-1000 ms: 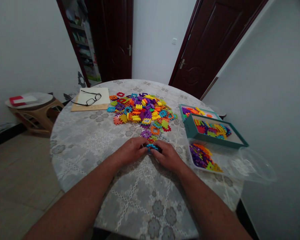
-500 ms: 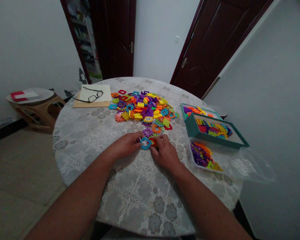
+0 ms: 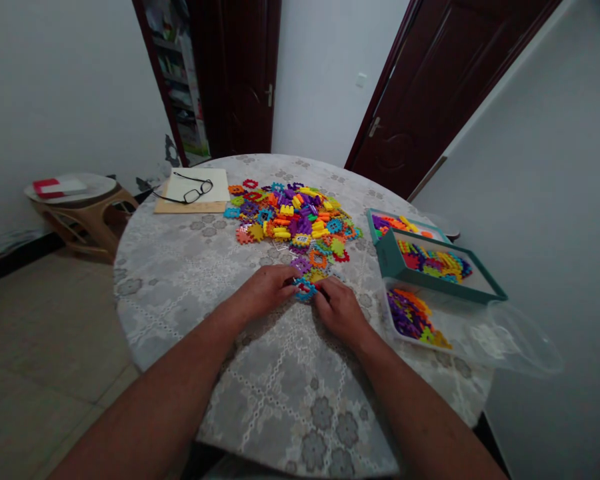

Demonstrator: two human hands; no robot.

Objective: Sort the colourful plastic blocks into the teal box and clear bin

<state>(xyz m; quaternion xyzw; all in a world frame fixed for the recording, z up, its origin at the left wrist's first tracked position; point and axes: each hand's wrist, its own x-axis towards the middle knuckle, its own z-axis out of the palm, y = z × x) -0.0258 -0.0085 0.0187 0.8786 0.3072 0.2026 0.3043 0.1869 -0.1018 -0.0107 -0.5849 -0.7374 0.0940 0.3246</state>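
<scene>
My left hand (image 3: 269,287) is closed, its thumb and fingertips pinching the left edge of a blue gear-edged building piece (image 3: 305,289). My right hand (image 3: 341,305) is closed at the right side of it, on a red building piece (image 3: 318,287) that is mostly hidden by the fingers and the blue one. The two pieces touch; whether they are locked together I cannot tell. Just beyond my fingers lie a purple piece (image 3: 301,265) and an orange open-centred piece (image 3: 319,259), at the near edge of a colourful heap of pieces (image 3: 300,213).
On the right stand a green box (image 3: 443,283) and a clear plastic tub (image 3: 415,340) with more pieces, and a clear lid (image 3: 525,343). Black glasses (image 3: 192,195) rest on paper (image 3: 215,187) at back left. A stool (image 3: 87,220) stands beyond the round table (image 3: 180,267).
The blue piece has tilted between my hands, and the red piece now shows behind and through it. The whole view has shifted slightly, so the table appears farther right.
</scene>
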